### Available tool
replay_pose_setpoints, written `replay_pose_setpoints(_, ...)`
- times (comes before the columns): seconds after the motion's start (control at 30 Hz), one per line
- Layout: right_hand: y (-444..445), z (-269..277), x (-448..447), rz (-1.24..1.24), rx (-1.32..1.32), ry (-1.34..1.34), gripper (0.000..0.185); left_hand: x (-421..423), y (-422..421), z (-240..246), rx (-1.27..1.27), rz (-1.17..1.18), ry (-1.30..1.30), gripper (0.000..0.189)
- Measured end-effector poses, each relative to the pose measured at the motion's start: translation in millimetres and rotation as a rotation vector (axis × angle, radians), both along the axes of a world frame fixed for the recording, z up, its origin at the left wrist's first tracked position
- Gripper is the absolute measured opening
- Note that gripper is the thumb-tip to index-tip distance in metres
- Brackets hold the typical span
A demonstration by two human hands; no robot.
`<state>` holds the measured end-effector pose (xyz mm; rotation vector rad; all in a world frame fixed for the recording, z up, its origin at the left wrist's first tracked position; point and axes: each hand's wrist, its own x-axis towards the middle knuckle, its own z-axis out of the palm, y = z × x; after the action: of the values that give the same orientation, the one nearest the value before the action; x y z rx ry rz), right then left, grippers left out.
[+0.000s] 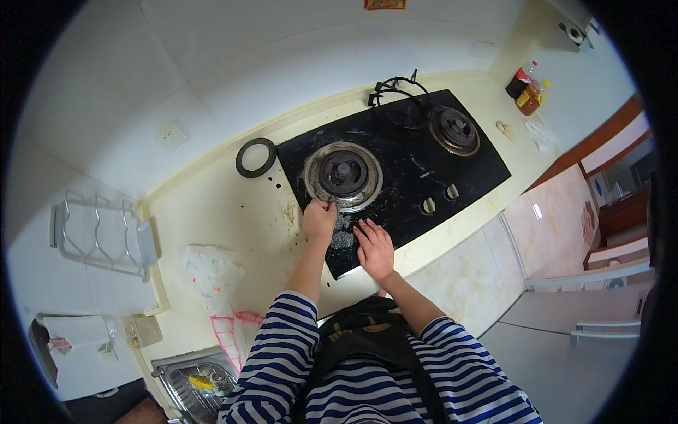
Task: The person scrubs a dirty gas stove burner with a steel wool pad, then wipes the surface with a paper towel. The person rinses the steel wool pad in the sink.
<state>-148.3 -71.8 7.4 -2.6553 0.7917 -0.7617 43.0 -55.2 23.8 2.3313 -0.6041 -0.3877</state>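
Observation:
A black glass gas cooktop [408, 164] with greasy smears lies before me. My left hand [319, 221] is curled at the front rim of the left burner's metal drip ring [375, 191]; whether something small sits between its fingertips is hidden. Flat on the glass, fingers slightly spread and holding nothing, rests my right hand [376, 249]. Grey crumbly residue [343, 239] is scattered between the two hands. The left burner head [343, 169] stands in the ring's middle. Two control knobs [429, 205] sit to the right of my right hand.
A black round ring [256, 157] lies on the stained counter [212, 212] left of the cooktop. Black pan supports [400, 100] rest at the back, beside the right burner [454, 131]. Two bottles [531, 98] stand far right. Cloths [212, 270] and a sink [177, 381] are at lower left.

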Motion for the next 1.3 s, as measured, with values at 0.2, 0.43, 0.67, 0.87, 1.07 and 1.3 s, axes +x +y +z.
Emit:
replay_pose_setpoints(0.2, 0.8, -5.8, -4.3, 0.009, -0.027, 0.023, 0.051, -0.8, 7.9, -3.9, -0.028, -0.017, -0.024, 0.026)
replay_pose_setpoints(0.43, -7.1, -7.5, -17.2, 0.100, -0.035, 0.013, 0.049, -9.5, 31.6, -13.0, -0.008, 0.043, -0.042, 0.027)
replay_pose_setpoints(0.67, -25.7, -7.9, -26.6, 0.240, 0.018, 0.025, 0.048, -24.9, 33.2, 0.2, -0.059, 0.142, -0.077, 0.023)
replay_pose_setpoints(0.87, -45.1, -3.6, -42.1, 0.336, 0.017, 0.063, 0.049, -20.4, 7.8, 8.8, -0.022, 0.186, -0.253, 0.020)
replay_pose_setpoints(1.07, -44.9, -1.6, -48.3, 0.328, 0.043, 0.096, 0.044, -20.2, -13.9, -11.3, 0.064, 0.112, -0.160, 0.022)
replay_pose_setpoints(1.3, -44.8, -5.1, -47.2, 0.321, 0.038, 0.163, 0.048, -2.8, -11.4, -5.2, 0.164, 0.005, -0.351, 0.024)
